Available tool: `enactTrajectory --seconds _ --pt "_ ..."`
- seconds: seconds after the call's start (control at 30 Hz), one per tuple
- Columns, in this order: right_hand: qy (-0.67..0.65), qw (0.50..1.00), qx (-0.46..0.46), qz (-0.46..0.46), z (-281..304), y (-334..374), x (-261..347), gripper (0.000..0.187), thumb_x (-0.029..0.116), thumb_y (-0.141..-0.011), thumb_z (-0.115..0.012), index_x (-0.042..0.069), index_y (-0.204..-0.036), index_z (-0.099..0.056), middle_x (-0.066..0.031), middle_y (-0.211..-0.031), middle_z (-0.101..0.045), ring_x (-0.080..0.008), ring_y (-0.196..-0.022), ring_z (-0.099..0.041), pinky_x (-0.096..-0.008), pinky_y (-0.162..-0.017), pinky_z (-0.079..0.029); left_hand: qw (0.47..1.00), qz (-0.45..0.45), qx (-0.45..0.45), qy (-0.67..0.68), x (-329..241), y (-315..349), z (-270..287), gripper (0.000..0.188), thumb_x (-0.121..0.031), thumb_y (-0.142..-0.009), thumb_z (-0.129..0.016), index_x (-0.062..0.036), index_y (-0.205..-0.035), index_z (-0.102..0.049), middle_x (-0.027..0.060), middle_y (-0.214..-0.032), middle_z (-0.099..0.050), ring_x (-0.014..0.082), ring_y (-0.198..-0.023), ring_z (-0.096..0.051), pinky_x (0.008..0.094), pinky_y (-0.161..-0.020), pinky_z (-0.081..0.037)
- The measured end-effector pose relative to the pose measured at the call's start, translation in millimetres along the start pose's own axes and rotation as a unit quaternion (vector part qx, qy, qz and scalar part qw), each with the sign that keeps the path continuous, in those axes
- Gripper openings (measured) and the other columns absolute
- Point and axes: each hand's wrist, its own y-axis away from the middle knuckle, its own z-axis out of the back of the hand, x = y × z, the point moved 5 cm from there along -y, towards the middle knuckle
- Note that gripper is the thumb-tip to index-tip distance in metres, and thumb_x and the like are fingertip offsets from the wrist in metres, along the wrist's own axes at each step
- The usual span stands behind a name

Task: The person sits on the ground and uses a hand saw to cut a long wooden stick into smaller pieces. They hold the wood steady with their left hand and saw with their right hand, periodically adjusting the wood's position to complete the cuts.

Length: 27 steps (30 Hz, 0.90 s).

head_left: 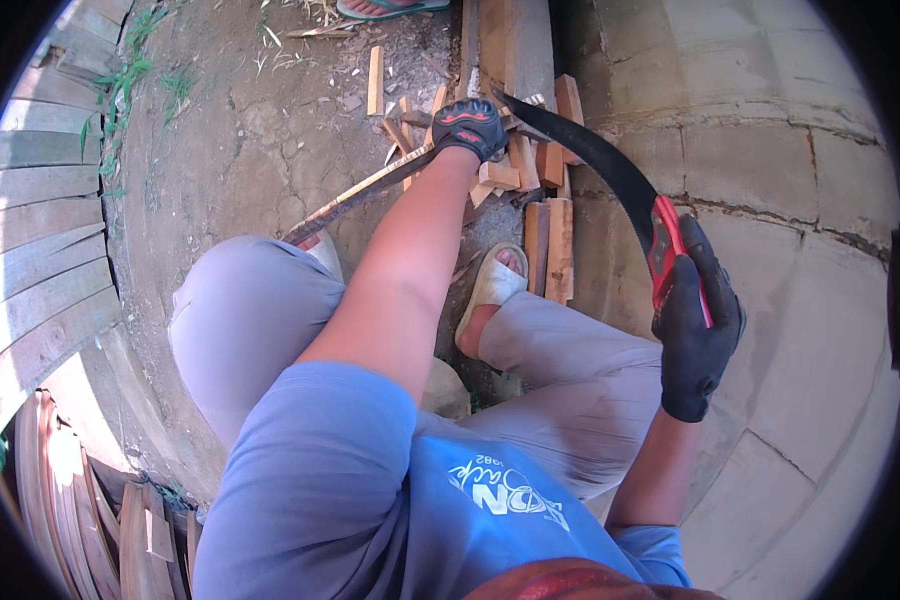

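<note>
My right hand (697, 310), in a black glove, is closed round the red and black handle of a curved pruning saw (595, 150). The saw's dark blade arcs up and to the left, its tip close to my left hand. My left hand (470, 128), in a black glove with red marks, is closed over a long thin wooden strip (360, 190). The strip slants from beside my left knee up to the right, and a short end shows past my knuckles near the blade tip. Whether the blade touches the wood I cannot tell.
Short wood offcuts (500, 177) lie heaped under and beyond my left hand. A thick wooden beam (515, 45) runs away at the top. A block wall (750, 170) stands on the right. Boards (45, 220) line the left, and a sandalled foot (390, 8) shows at the top.
</note>
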Motion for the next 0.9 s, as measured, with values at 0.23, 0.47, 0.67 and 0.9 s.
enactTrajectory --seconds 0.23,0.47,0.67,0.9 --pt "-0.077 0.989 0.126 0.001 4 6 3 0.035 0.014 -0.101 -0.069 0.007 -0.135 -0.075 -0.0144 -0.105 -0.081 -0.0182 -0.069 -0.071 -0.0342 -0.071 -0.057 0.998 -0.017 -0.053 -0.032 7 -8 -12 0.033 -0.034 -0.089 -0.071 -0.0099 -0.109 -0.080 0.0180 -0.112 -0.079 0.0363 -0.106 -0.077 0.0484 -0.090 -0.061" --pt "-0.047 0.978 0.100 0.175 1 25 2 0.036 0.018 -0.102 -0.069 0.008 -0.137 -0.072 -0.0175 -0.114 -0.079 -0.0350 -0.101 -0.077 -0.0407 -0.088 -0.058 0.999 0.000 -0.007 -0.051 4 0 -16 0.052 -0.050 -0.087 -0.078 -0.0106 -0.121 -0.078 0.0204 -0.124 -0.076 0.0402 -0.116 -0.074 0.0514 -0.098 -0.060" --pt "-0.155 0.971 0.101 0.151 34 -38 -35 0.036 0.028 -0.102 -0.068 0.009 -0.132 -0.073 -0.0170 -0.119 -0.077 -0.0353 -0.106 -0.075 -0.0442 -0.089 -0.058 0.994 0.005 0.074 -0.079 -26 0 3 0.077 -0.063 -0.086 -0.075 -0.0046 -0.137 -0.066 0.0250 -0.140 -0.067 0.0413 -0.129 -0.067 0.0531 -0.106 -0.055" --pt "-0.121 0.972 0.026 0.198 16 -8 -34 0.029 0.028 -0.102 -0.067 0.008 -0.121 -0.078 -0.0171 -0.110 -0.079 -0.0373 -0.098 -0.076 -0.0473 -0.088 -0.058 0.992 0.024 0.066 -0.105 -4 4 -3 0.083 -0.069 -0.088 -0.066 -0.0086 -0.145 -0.060 0.0232 -0.143 -0.066 0.0420 -0.135 -0.063 0.0542 -0.106 -0.054"
